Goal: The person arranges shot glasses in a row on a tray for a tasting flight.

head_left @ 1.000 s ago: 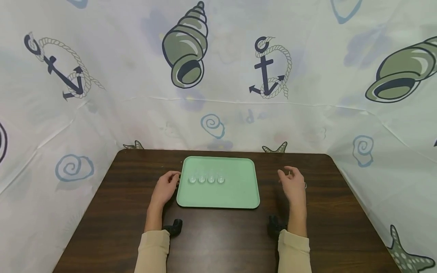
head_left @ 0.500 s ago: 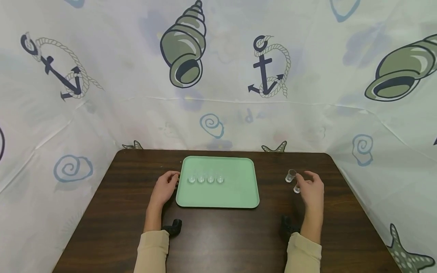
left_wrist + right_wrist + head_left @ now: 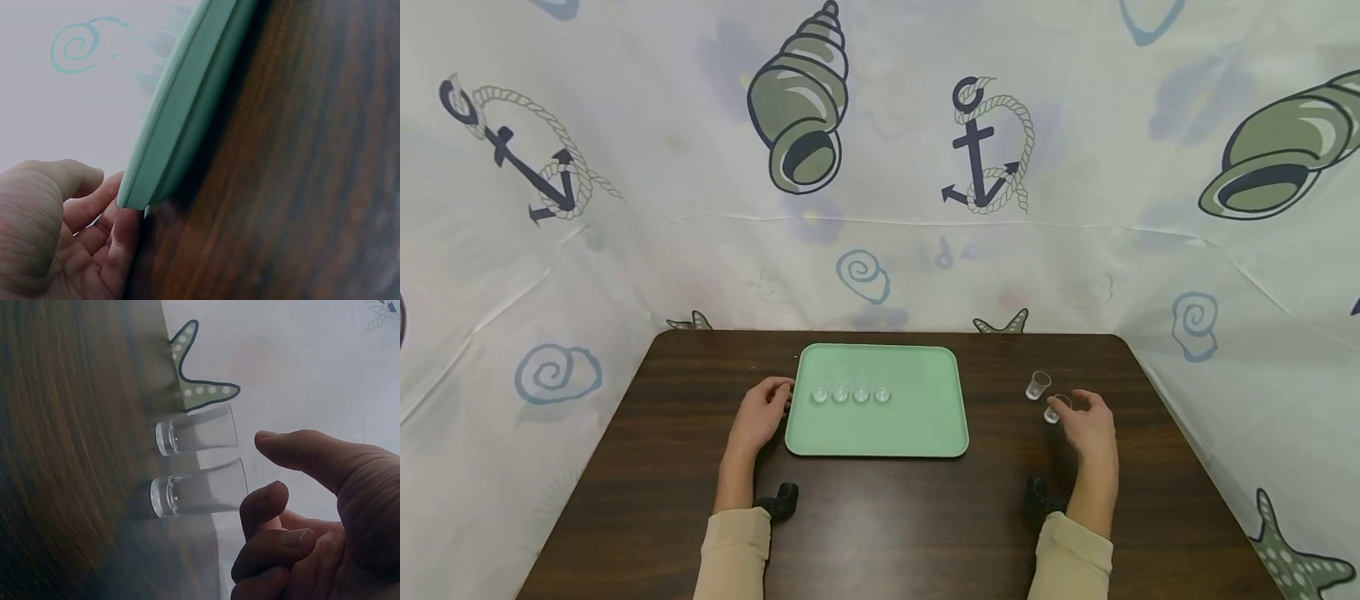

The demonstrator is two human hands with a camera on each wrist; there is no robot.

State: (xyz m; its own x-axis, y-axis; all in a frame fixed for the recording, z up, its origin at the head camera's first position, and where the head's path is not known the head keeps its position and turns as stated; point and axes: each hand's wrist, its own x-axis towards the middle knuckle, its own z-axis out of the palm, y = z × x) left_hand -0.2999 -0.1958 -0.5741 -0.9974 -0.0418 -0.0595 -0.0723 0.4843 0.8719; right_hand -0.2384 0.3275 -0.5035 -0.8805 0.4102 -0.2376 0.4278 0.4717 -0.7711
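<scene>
My left hand rests at the left edge of a green tray. In the left wrist view its fingers touch the tray's corner from outside, while the thumb stands apart. On the tray a row of small clear glasses stands toward the left. Right of the tray, my right hand is at the nearer shot glass, thumb and index finger spread apart at its rim. A second clear shot glass stands upright just behind. In the right wrist view both the nearer glass and the farther glass appear empty.
The dark wooden table carries the tray and glasses. A white cloth printed with shells and anchors hangs behind and beside it. Black wrist mounts show at both forearms.
My right hand has moved right and slightly toward me, uncovering two shot glasses on the table. It has drawn a little away from the farther one. My left hand stays at the tray.
</scene>
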